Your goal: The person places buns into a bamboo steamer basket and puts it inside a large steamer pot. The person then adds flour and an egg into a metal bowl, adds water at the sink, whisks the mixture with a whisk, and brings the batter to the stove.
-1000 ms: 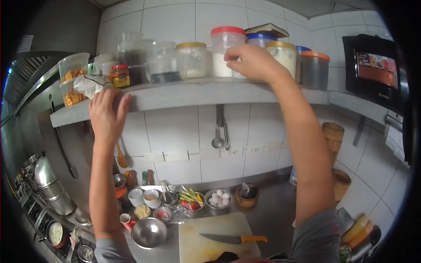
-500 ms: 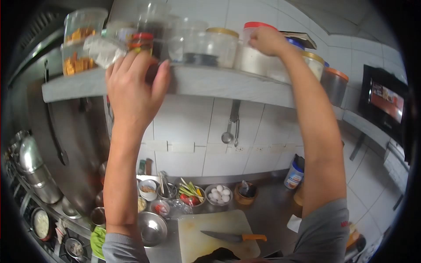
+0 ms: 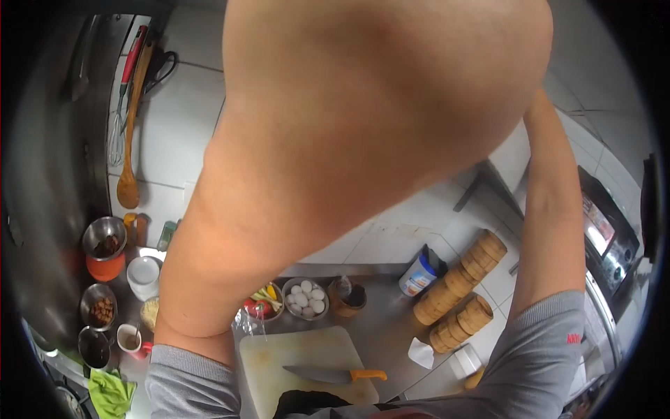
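Observation:
My left arm rises from its grey sleeve and spreads very large and blurred across the top. What looks like the back of my left hand (image 3: 391,77) is close to the camera, its fingers out of sight. The right forearm reaches up at the right and passes behind it, so my right hand and anything it holds are hidden. Below, a knife (image 3: 328,375) with an orange handle lies on a white cutting board (image 3: 262,363). Behind the board stand a bowl of eggs (image 3: 306,299) and a bowl of cut vegetables (image 3: 262,307), partly covered by my left arm.
Stacked bamboo steamers (image 3: 457,283) and a blue-lidded container (image 3: 419,272) stand at the back right. Several bowls, a red-handled cup (image 3: 130,340) and a green cloth (image 3: 110,394) are at the left. A whisk (image 3: 118,133) and wooden spoon (image 3: 128,188) hang above.
My left hand has left the shelf edge and come up close to the camera. The right hand, earlier at the red-lidded jar, is now hidden. The view has tilted down, and the shelf jars no longer show.

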Demonstrator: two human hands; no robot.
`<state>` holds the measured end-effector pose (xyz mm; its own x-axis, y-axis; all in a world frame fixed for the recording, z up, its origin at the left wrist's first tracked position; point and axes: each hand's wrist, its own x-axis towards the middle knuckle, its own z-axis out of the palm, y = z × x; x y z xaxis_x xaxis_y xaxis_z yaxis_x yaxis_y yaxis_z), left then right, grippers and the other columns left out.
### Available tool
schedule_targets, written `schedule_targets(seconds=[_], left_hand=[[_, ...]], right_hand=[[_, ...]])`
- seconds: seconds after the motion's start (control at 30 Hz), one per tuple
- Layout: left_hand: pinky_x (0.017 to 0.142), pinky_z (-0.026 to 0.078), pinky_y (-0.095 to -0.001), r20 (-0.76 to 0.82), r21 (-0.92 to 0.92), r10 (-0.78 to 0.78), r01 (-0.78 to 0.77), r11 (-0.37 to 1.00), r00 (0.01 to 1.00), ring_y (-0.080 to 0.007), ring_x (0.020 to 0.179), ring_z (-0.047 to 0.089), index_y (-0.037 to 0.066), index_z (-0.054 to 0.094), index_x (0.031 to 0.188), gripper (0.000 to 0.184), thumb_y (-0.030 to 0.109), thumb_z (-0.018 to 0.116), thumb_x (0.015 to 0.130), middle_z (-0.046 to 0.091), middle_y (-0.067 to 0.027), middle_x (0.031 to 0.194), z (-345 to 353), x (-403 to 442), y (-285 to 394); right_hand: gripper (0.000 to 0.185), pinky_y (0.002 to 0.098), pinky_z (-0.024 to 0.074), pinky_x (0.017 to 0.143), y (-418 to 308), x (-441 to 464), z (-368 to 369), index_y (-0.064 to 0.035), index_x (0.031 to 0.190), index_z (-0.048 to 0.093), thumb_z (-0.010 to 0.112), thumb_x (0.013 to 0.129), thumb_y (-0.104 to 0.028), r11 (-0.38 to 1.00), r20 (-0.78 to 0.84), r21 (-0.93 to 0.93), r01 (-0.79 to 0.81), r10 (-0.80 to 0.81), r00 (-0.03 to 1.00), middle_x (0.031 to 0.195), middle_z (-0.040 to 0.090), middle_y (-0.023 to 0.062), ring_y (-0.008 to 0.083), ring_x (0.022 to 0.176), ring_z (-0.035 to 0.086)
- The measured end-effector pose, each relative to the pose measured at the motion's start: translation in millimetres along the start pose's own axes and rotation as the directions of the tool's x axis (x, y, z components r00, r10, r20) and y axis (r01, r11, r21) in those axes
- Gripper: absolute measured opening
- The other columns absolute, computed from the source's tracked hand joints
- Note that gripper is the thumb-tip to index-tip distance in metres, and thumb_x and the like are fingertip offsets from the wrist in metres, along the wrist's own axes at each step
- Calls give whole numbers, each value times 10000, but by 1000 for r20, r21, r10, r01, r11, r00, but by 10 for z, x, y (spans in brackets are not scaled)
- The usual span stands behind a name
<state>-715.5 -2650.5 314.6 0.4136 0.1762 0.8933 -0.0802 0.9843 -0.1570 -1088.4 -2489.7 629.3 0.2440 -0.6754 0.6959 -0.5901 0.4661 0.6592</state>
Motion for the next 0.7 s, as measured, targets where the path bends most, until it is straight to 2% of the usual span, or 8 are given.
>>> schedule_targets(seconds=[0.03, 0.1, 0.17, 0.23, 0.27, 0.33, 0.57, 0.7], left_hand=[[707, 437, -379, -6, -4, 11, -11, 1000, 1000, -278, 766, 592, 66, 622, 804, 169, 205, 718, 807, 630, -56, 798, -6, 0, 3], [714, 442, -380, -11, -13, 26, -26, 1000, 1000, -281, 775, 595, 63, 623, 812, 174, 205, 722, 801, 632, -60, 808, -29, 14, 18], [720, 446, -381, -11, -16, 34, -34, 999, 999, -285, 784, 597, 59, 625, 821, 179, 205, 726, 796, 635, -63, 818, -34, 38, 23], [727, 451, -382, -3, -18, 57, -57, 998, 998, -288, 794, 600, 56, 627, 829, 186, 206, 730, 790, 638, -67, 828, -7, 96, 45], [730, 453, -382, 3, -21, 71, -70, 997, 998, -290, 798, 601, 54, 627, 834, 190, 206, 732, 788, 640, -69, 833, 15, 133, 60], [736, 458, -383, 29, -35, 95, -94, 995, 995, -293, 808, 604, 51, 629, 842, 198, 206, 736, 782, 643, -73, 843, 54, 203, 91], [682, 430, -372, -38, 5, 136, -136, 991, 990, -256, 727, 584, 83, 610, 762, 168, 208, 698, 831, 624, -34, 763, 163, 301, 279], [715, 450, -360, -11, 56, 152, -151, 987, 988, -239, 753, 607, 84, 635, 796, 162, 223, 693, 855, 650, -32, 810, 173, 315, 292]], right_hand=[[575, 352, 507, 856, 8, 46, 18, -83, 1347, 538, 655, 824, -291, 997, -90, 49, 57, -53, 995, 1101, 693, 125, 244, 958, 661], [640, 339, 505, 832, -191, 85, -458, -82, 1382, 495, 677, 811, -307, 875, 410, 453, -174, -32, 911, 1093, 686, 113, 222, 923, 653], [710, 326, 503, 809, -502, 87, -808, -82, 1418, 451, 699, 799, -324, 580, 769, 607, -544, -253, 587, 1085, 679, 102, 200, 888, 645], [745, 319, 502, 797, -679, -35, -773, -81, 1436, 429, 710, 793, -332, 405, 817, 557, -725, -425, 390, 1081, 676, 96, 189, 870, 641], [683, 313, 500, 778, -711, -201, -601, -70, 1394, 482, 709, 800, -321, 642, 764, 490, -590, 9, 645, 1048, 677, 89, 179, 838, 630], [624, 308, 497, 759, -762, -365, -606, -58, 1351, 535, 708, 807, -310, 806, 446, 278, -523, 374, 813, 1014, 678, 83, 169, 805, 619], [357, 315, 483, 744, -990, -793, -1695, -85, 1111, 690, 711, 844, -320, 865, 260, 56, -499, 470, 844, 942, 671, 71, 196, 852, 617], [456, 375, 525, 793, -813, -1022, -2547, -4, 1092, 701, 777, 781, -329, 888, 91, 121, -443, 434, 896, 974, 725, 156, 260, 877, 676]])
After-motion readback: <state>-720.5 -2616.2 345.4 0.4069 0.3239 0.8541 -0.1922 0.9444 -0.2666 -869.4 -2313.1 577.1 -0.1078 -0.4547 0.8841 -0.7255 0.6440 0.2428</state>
